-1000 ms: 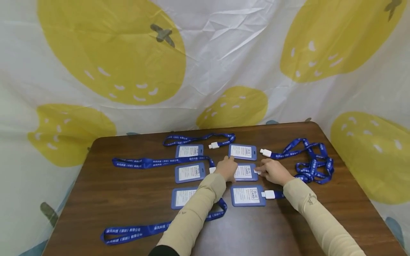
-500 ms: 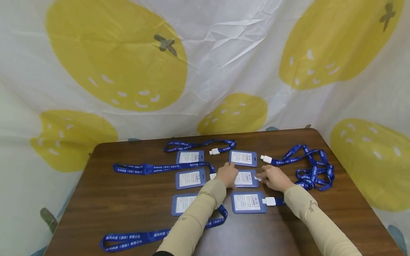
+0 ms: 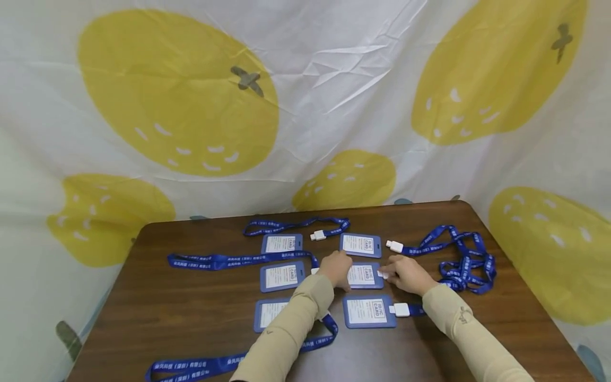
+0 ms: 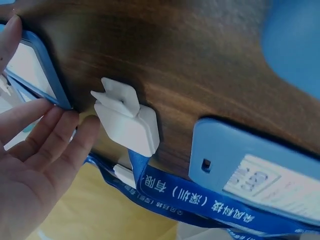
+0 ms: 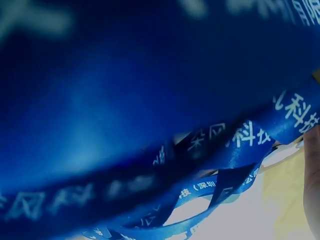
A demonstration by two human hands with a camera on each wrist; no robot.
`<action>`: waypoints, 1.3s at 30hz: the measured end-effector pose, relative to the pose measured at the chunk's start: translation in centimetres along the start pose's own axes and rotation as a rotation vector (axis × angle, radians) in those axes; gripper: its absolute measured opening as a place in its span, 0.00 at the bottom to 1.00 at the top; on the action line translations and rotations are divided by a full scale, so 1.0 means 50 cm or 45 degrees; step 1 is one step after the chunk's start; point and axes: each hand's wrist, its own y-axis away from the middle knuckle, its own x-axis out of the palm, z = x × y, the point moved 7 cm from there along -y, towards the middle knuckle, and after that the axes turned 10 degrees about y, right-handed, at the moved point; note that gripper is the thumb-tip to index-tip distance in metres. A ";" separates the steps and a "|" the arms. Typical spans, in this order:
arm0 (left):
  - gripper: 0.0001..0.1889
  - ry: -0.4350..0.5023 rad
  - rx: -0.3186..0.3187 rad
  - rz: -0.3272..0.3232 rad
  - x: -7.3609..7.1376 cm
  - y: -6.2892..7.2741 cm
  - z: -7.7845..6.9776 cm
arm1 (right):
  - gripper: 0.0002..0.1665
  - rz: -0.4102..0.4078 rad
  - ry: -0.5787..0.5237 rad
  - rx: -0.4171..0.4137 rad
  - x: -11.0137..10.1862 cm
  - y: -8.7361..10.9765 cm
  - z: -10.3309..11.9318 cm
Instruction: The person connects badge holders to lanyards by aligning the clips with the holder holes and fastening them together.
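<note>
In the head view my left hand [image 3: 335,269] holds the left end of the middle badge holder [image 3: 365,275] in the right-hand column. The left wrist view shows its thumb and fingers at opposite edges of that blue-framed holder [image 4: 61,92]. My right hand [image 3: 407,274] pinches a white lanyard clip [image 3: 383,275] at the holder's slotted right end; its fingers hide most of the clip. Blue lanyard strap [image 5: 245,142] fills much of the right wrist view, with a finger [image 5: 312,185] at the edge. Below, another badge holder [image 3: 366,311] has a white clip [image 3: 401,309] at its slot.
Three more badge holders lie in a left column, including a middle one [image 3: 282,276]. Blue lanyards lie about the brown table [image 3: 191,307], one bunched lanyard [image 3: 465,265] at the right. A loose white clip [image 4: 125,117] lies beside my left hand. A fruit-patterned curtain [image 3: 305,116] hangs behind.
The head view has tilted up, so the table sits lower in it. Both hands stay at the same badge holder and clip, with only slight finger movement.
</note>
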 end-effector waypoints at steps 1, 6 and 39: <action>0.26 0.009 -0.003 0.005 0.000 0.000 0.001 | 0.15 0.004 -0.002 0.008 0.000 0.000 0.000; 0.24 0.068 -0.020 0.035 -0.005 0.002 0.004 | 0.15 0.031 0.001 0.055 0.001 0.001 -0.003; 0.14 0.329 0.188 -0.207 -0.069 0.030 0.014 | 0.23 0.056 0.241 0.576 -0.028 -0.032 -0.120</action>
